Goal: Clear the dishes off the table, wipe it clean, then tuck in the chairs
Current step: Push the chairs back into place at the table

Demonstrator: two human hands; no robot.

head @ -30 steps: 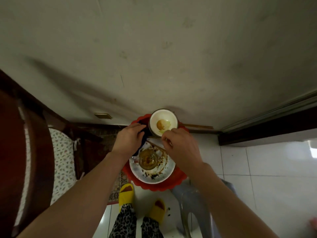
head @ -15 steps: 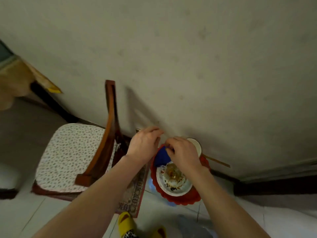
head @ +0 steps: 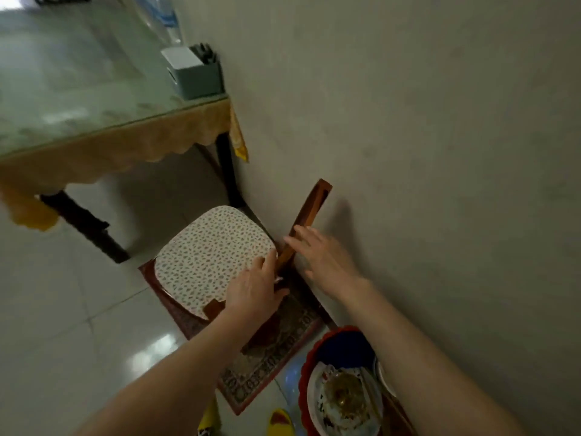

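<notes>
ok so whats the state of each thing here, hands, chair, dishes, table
left hand: fingers straight, resting on the cushion's edge
right hand: open, fingers spread at the chair back, no grip visible
chair: pulled out from the table, not tucked in
cushion: flat on the seat
red tray: loaded with dirty dishes
white plate: soiled, on the tray
glass cup: upright on the plate
table: dishes gone, a grey box at its corner

Grey box (head: 195,76) on glass-topped table (head: 78,99)
</notes>
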